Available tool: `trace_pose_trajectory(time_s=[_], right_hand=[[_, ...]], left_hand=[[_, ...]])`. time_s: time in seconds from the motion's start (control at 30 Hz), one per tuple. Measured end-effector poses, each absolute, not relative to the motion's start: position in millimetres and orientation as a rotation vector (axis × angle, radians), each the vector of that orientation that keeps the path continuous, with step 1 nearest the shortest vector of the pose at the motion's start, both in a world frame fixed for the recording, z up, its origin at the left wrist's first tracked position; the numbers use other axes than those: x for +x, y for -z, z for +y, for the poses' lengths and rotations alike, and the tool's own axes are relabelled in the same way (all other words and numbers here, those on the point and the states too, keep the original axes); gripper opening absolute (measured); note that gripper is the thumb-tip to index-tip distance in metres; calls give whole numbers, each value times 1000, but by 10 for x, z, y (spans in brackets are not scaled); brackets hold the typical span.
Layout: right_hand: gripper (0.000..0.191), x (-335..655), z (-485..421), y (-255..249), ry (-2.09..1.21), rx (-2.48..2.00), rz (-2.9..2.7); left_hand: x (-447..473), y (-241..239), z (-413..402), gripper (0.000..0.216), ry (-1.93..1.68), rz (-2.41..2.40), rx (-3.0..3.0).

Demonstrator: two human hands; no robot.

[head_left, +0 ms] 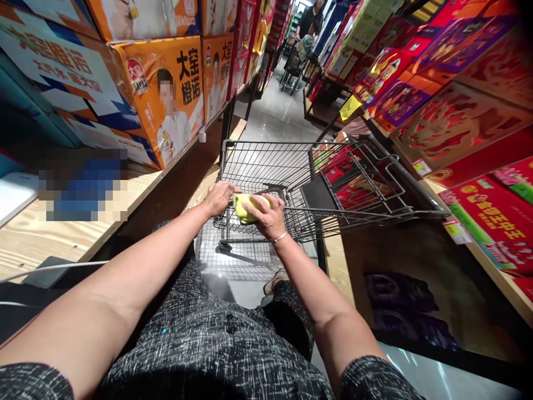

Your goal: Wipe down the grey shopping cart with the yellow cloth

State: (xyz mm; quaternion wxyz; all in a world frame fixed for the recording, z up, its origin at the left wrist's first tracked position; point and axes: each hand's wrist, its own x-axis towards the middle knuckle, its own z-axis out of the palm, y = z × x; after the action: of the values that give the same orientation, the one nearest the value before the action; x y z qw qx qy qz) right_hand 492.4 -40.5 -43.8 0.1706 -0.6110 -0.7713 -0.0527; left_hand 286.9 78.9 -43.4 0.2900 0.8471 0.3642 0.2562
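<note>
A dark wire shopping cart (pixel 266 145) stands in front of me, turned sideways with its handle to the right. My left hand (pixel 219 198) is closed over the near left corner of its rim. In my right hand (pixel 270 215) is a bunched yellow cloth (pixel 245 208), pressed against the near top rim of the cart. Fingers of the right hand spread over the cloth and partly cover it. The tips of the left fingers lie close to the cloth's left side. The cart's basket shows bare wire around a dark folding seat panel (pixel 320 193).
Stacked orange drink cartons (pixel 166 100) fill the left shelf. Red gift boxes (pixel 491 216) line the right shelf, with dark purple packs (pixel 402 291) below. Down the aisle, a person (pixel 310 22) stands behind another cart (pixel 293 69). A blurred blue item (pixel 89 186) lies on the left shelf.
</note>
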Motion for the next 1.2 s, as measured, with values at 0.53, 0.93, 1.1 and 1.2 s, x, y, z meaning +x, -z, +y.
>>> trace_pose_trajectory(time_s=[0.53,0.93,1.1,1.2], right_hand=[[63,5711,-773,846,655,-1905,-1760],[55,4572,-351,1565,-150,-1945,-2229],[50,4548,-367,1887,-377,-2018,-2250],[49,4682,-385,1728,-286,-2008,-2253]], left_hand=[[2841,276,965,58,-447,1037,2427],[2925,190,838,62,-316,933,2474],[2873,229,991,52,-335,936,2512],[2828,250,1118,50,-377,973,2513]])
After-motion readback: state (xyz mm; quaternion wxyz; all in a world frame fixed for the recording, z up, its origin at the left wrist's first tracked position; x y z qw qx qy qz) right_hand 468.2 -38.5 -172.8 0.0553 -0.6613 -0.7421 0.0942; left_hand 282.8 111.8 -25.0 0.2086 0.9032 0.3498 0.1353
